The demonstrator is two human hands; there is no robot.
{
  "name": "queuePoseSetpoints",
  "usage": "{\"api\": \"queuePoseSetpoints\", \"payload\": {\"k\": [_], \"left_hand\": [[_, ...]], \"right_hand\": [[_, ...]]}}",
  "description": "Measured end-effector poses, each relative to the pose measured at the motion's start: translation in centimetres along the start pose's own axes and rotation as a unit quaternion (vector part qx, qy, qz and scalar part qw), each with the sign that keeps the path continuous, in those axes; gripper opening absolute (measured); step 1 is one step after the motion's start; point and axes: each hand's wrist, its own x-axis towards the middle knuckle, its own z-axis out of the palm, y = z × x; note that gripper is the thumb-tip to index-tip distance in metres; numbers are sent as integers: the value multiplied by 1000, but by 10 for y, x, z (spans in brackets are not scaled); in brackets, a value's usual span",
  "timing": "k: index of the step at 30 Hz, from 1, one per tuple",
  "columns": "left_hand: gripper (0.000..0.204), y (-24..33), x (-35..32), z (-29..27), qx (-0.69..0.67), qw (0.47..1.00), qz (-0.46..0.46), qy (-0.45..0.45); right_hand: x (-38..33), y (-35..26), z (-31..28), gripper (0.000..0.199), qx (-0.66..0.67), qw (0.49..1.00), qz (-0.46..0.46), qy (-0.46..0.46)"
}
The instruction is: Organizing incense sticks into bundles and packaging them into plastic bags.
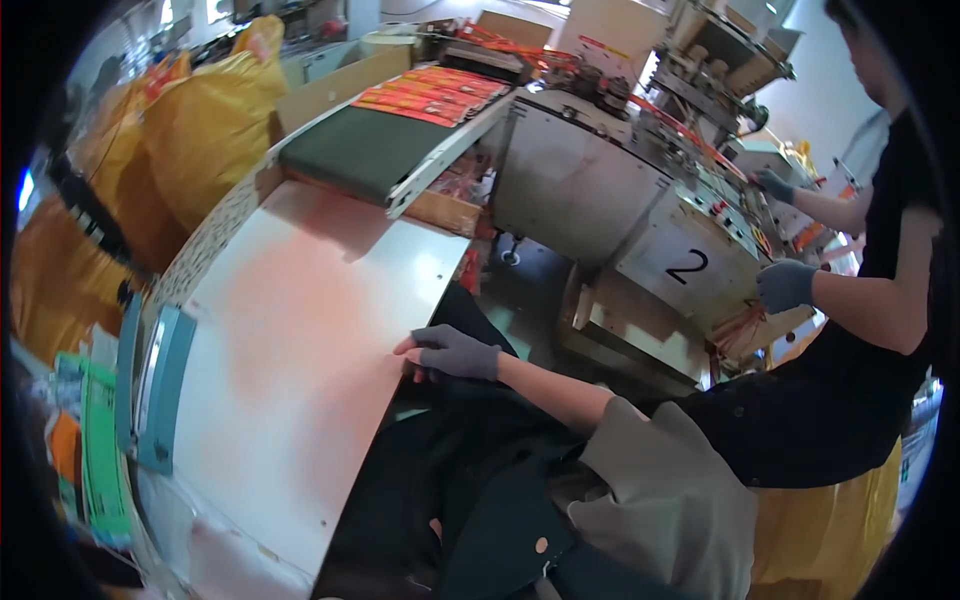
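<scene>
My right hand (pixel 455 355), in a grey glove that leaves the fingertips bare, rests at the right edge of a white tabletop (pixel 250 330). Its fingers are loosely bent and slightly apart, and I see nothing held in them. A faint reddish reflection spreads over the white surface. Beyond the tabletop lies a dark green conveyor belt (pixel 360 150). Red and orange flat packets (pixel 435 95) lie in rows on its far part. My left hand does not show. A dark apron (pixel 440 480) covers my lap.
At the left edge stands a blue-grey sealer-like bar (pixel 168 390), beside a green basket (pixel 103 445). Large yellow sacks (pixel 215 130) are behind it. To the right, a co-worker in black with grey gloves (pixel 787 287) works at a metal machine (pixel 690 250).
</scene>
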Motion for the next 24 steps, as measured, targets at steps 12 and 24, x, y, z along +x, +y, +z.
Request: {"api": "queuePoseSetpoints", "payload": {"k": [12,24], "left_hand": [[78,-155,176,-1,424,895,-46,130],[69,-153,240,1,393,915,33,-85]], "right_hand": [[3,62,-113,17,-259,894,-79,357],[27,32,-175,15,-349,882,-7,316]]}}
